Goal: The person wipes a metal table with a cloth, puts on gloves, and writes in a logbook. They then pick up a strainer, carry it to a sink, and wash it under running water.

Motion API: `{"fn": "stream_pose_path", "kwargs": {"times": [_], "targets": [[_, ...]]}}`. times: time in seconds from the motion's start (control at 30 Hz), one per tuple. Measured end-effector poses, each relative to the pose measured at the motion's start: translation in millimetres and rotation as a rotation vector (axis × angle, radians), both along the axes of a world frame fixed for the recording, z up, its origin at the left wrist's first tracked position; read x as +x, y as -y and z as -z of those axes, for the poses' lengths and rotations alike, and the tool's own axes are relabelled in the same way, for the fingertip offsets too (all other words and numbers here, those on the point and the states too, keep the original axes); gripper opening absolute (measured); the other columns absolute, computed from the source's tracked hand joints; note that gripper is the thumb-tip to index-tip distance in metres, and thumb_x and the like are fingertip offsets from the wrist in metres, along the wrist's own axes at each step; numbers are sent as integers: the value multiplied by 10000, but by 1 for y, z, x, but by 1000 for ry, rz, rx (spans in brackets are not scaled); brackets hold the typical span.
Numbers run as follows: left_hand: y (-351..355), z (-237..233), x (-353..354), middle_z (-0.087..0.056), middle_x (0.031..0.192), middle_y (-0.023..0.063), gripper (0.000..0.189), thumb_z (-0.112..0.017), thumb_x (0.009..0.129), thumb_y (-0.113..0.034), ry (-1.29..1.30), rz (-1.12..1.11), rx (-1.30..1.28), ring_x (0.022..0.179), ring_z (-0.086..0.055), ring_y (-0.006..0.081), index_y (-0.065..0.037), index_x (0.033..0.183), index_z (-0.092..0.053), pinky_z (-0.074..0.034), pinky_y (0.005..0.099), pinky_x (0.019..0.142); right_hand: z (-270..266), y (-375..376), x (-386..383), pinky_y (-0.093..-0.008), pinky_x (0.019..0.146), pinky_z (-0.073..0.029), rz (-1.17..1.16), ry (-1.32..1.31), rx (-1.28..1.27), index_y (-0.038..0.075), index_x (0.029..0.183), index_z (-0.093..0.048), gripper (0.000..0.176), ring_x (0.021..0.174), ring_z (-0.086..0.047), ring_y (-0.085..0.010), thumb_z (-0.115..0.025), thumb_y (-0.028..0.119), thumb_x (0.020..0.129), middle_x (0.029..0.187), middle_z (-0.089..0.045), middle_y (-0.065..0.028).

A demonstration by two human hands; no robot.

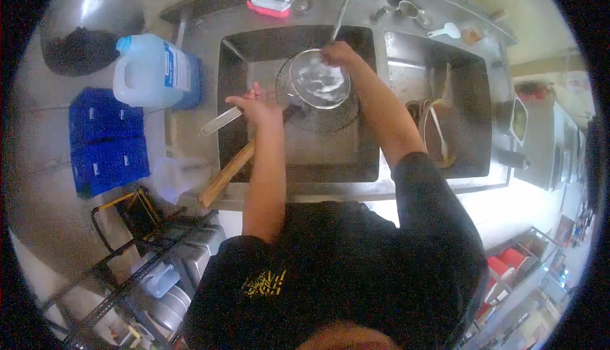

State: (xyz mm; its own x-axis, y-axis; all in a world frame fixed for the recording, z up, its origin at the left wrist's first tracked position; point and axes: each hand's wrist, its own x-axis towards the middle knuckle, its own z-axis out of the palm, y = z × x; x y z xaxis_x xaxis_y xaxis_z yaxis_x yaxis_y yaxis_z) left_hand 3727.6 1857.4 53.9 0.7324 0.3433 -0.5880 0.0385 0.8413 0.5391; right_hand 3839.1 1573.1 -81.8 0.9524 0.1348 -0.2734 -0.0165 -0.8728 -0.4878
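Observation:
Over the left sink basin [298, 171], a round fine-mesh strainer [321, 80] is held nearly level, with a whitish sheen across its mesh. My left hand [257, 107] is closed around its flat metal handle [221, 122]. At the strainer's far rim, my right hand [338, 54] has its fingers curled in, right below the faucet spout [342, 19]; I cannot tell whether it grips the rim or the spout. Beneath the strainer lies a wire skimmer [330, 121], its wooden handle [229, 171] leaning across the basin's front left edge.
Left of the sink stand a bluish jug [152, 73] and blue crates [108, 140]. A pink-bristled brush [269, 5] rests on the back ledge, a white scoop [445, 31] farther right. The right basin contains a round pot [438, 130] with a light-coloured utensil.

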Motion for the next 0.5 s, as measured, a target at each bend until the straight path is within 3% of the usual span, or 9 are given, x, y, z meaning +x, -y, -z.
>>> {"fn": "stream_pose_path", "kwargs": {"times": [0.03,0.13,0.23,0.33,0.4,0.47,0.5], "targets": [[-2,-5,-2,-482,905,20,591,-347,907,-700,-22,-22,6,1081,-504,222,-114,839,-379,-281,590,1038,-11,-1,-4,-425,674,-552,-118,-45,-391,117,860,-710,267,807,-688,-313,-634,355,767,863,-709,-125],[-2,-18,2,-495,932,37,590,-338,912,-696,-32,-72,9,1134,-486,232,-113,836,-379,-238,604,1066,12,8,-5,-426,687,-550,-269,276,-305,118,871,-717,268,825,-684,-315,-627,354,778,887,-707,-138],[-6,-1,-7,-506,941,28,588,-332,914,-695,-10,-46,-3,1154,-493,230,-116,831,-389,-229,599,1075,-47,-13,-13,-438,724,-545,201,-220,351,131,923,-716,288,847,-681,-319,-621,374,801,909,-705,-132],[-8,5,2,-511,924,4,588,-326,911,-699,2,8,-9,1140,-517,219,-123,826,-404,-243,582,1073,-6,-8,-5,-331,615,-525,-250,215,-194,36,957,-695,289,706,-659,-180,-624,300,866,765,-674,-78],[-2,-11,-5,-505,902,-10,585,-321,911,-699,-62,-18,18,1123,-531,208,-128,823,-412,-251,569,1072,-58,-27,-14,-270,588,-492,302,-218,676,6,990,-676,274,690,-623,-130,-589,253,907,774,-662,-73],[-3,-3,-8,-503,895,-9,588,-319,905,-708,-52,19,31,1122,-532,202,-132,832,-411,-258,568,1069,-75,-28,-18,-258,568,-479,379,-423,962,15,1023,-670,255,660,-607,-124,-585,227,910,778,-666,-70],[-3,-1,-6,-502,892,-8,590,-318,902,-713,-40,44,38,1122,-532,198,-134,837,-410,-261,568,1068,-67,-26,-17,-245,556,-469,368,-419,921,21,1075,-655,282,638,-595,-125,-598,239,906,810,-676,-79]]}}
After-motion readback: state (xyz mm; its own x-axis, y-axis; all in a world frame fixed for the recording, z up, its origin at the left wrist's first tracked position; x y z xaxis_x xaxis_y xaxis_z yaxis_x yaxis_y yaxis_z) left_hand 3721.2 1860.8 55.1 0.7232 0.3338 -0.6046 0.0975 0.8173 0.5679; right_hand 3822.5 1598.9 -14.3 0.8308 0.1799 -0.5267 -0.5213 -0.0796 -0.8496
